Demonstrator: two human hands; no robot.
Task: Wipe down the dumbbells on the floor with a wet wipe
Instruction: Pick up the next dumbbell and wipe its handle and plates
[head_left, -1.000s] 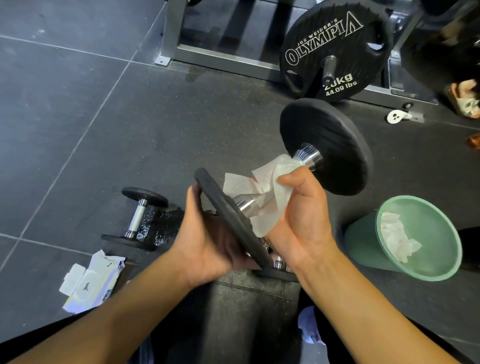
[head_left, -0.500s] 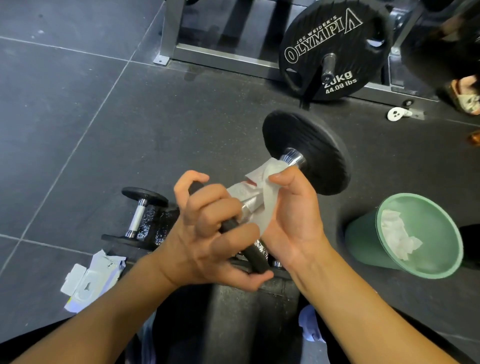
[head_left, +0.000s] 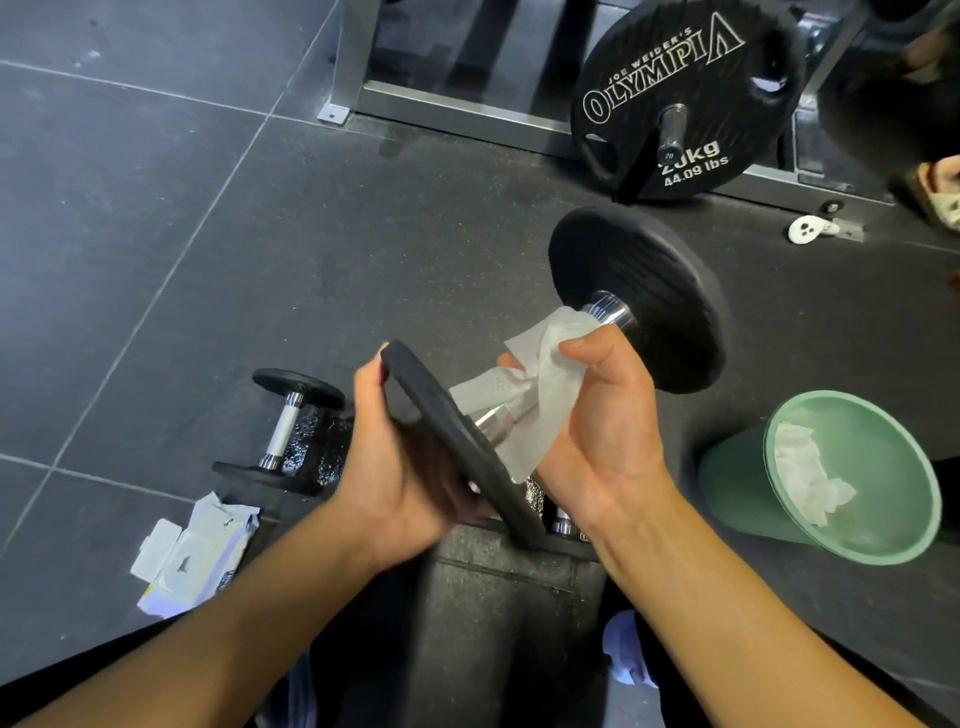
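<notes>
Head: blk chrome-handled dumbbell (head_left: 649, 301)

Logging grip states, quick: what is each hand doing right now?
Left hand: grips the near plate of the dumbbell.
Right hand: holds the wet wipe wrapped round the dumbbell's handle.

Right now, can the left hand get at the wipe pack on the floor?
Probably not yet: the left hand grips the dumbbell. Nothing lies between it and the wipe pack, so it must let go first.
</notes>
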